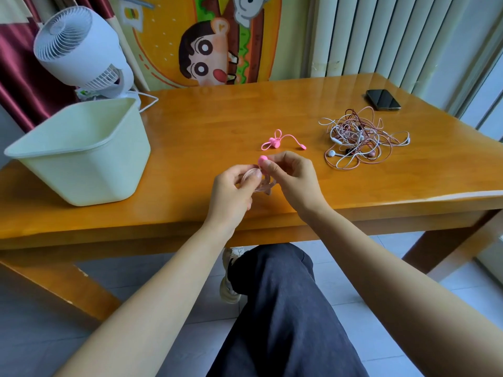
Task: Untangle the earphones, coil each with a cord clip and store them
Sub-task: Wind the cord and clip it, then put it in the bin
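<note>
Coiled earphone cord (261,184) held between both hands, over the near edge of the tabletop (206,126).
The coil is pinched by the left hand (234,187); a pink cord clip (263,160) is pinched at its top by the curled fingers of the right hand (292,178). Spare pink clips (277,141) are laid mid-tabletop. The tangled earphones (362,140) are heaped toward the right edge, near a phone (383,99). A pale bin (79,151) is set by the left edge.
</note>
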{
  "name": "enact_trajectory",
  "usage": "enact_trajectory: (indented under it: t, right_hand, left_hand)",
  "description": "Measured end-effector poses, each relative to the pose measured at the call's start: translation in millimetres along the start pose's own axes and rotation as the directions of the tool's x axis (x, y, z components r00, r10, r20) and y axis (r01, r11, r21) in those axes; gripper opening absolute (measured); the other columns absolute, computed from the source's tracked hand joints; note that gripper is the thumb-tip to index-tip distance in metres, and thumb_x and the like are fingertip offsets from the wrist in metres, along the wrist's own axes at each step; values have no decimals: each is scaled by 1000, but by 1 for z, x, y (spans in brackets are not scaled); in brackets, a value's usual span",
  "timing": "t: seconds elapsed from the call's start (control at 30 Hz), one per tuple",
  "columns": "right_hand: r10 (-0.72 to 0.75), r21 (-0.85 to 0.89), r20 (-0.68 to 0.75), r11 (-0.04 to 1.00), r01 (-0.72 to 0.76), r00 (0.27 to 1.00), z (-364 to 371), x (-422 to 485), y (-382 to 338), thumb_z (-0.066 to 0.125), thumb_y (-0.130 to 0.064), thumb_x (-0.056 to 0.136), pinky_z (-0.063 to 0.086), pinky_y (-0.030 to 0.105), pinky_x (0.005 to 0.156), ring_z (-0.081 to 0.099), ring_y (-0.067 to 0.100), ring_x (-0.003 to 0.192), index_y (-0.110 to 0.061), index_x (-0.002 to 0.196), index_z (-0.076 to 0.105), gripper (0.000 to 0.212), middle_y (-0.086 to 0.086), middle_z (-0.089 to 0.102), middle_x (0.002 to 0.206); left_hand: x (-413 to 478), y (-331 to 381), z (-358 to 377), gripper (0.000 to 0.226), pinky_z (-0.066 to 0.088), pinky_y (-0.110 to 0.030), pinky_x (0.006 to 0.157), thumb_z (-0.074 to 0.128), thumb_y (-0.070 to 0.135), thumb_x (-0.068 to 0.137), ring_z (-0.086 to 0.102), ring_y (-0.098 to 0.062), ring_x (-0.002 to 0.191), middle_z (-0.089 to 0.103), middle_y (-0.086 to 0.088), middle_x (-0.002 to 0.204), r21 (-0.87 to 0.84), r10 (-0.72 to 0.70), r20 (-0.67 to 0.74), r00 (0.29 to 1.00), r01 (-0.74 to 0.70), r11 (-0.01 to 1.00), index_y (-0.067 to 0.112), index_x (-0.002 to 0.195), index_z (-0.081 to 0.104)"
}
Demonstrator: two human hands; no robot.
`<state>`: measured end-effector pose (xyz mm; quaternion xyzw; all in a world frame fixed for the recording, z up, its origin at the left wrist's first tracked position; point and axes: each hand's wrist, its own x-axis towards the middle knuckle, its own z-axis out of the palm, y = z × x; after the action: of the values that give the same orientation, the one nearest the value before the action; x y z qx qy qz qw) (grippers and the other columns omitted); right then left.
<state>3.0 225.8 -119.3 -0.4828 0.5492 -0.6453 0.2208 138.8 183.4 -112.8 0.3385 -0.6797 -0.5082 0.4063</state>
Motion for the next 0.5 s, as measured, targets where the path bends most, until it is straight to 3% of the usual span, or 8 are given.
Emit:
enact_trajectory:
  t: [0.13,0.23,0.3,0.4,0.5]
  right_hand:
    - [52,-5,88,999,-52,995,9,5,-7,65,-25,94,45,20,54,60,8,61,-8,90,66,18,-1,68,74]
    - [143,12,337,988,-156,931,17,13,-16,62,-25,96,47,25,54,59,13,63,1,102,63,27,6,67,80]
    - [172,-18,483,982,-187,858,28,23,-22,61,-20,96,49,27,60,57,15,62,-3,103,63,18,8,67,82]
    - [165,33,540,976,-217,826,54,42,-36,60,-19,97,45,27,59,51,16,60,-6,97,65,14,13,62,79]
    - [170,134,520,952,-276,837,95,67,-56,53,-30,100,47,26,58,52,15,60,-5,98,65,28,10,58,73]
  left_hand:
    - [6,-5,-16,30,43,-25,58,48,40,100,58,-13,75,62,1,97,418,75,4,997,-70,906,21,109,69]
    - [10,5,-38,30,46,-24,61,45,38,101,59,-15,78,59,-3,102,565,88,-16,996,-64,822,19,107,69]
    - [14,18,-57,32,48,-34,61,45,38,101,61,-19,78,66,-4,94,620,83,-2,997,-64,782,16,103,68]
    - [25,37,-87,36,45,-43,62,39,37,103,58,-24,70,62,-9,78,618,-87,40,995,44,785,10,94,61]
    - [39,61,-129,32,35,-27,48,41,31,104,46,-18,55,51,-9,66,407,-167,15,986,146,902,11,86,59]
